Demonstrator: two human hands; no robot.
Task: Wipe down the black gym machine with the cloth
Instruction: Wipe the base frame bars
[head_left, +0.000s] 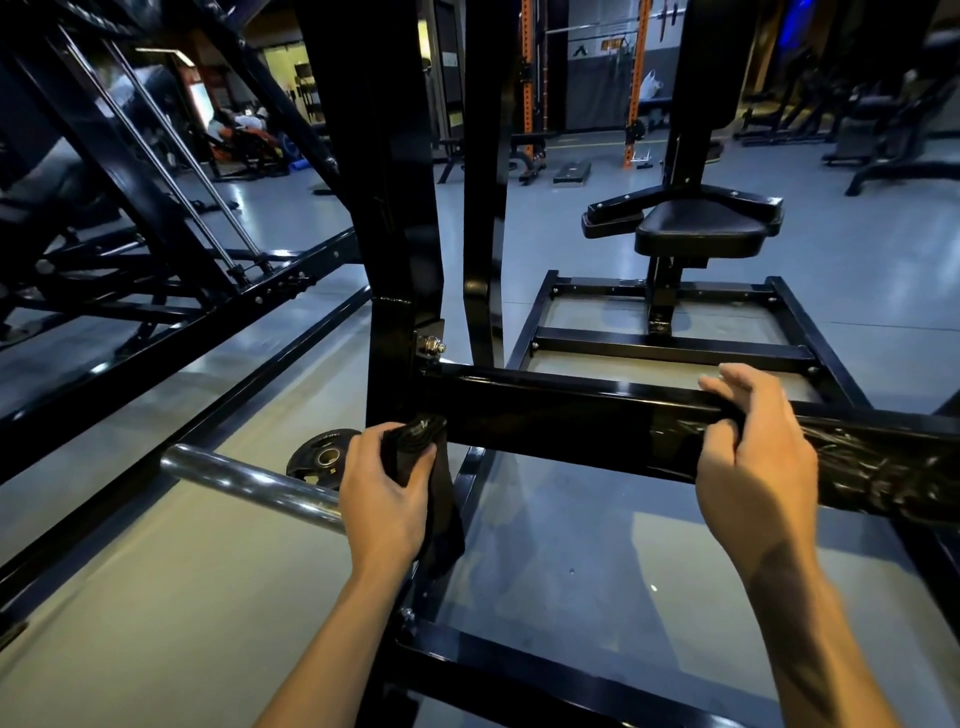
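Black cloth (439, 488) hangs bunched beside the glossy black machine (571, 421) crossbar — touching.

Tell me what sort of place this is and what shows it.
Almost certainly a commercial gym. An orange-and-black steel power rack stands at the back, a black padded machine seat sits ahead on a black frame, and a small black weight plate lies on the grey floor beside a chrome steel bar.

Single head cam, wide-angle, looking fwd and down, sitting close over the machine's crossbar (571, 415), gym floor (883, 249) receding behind.
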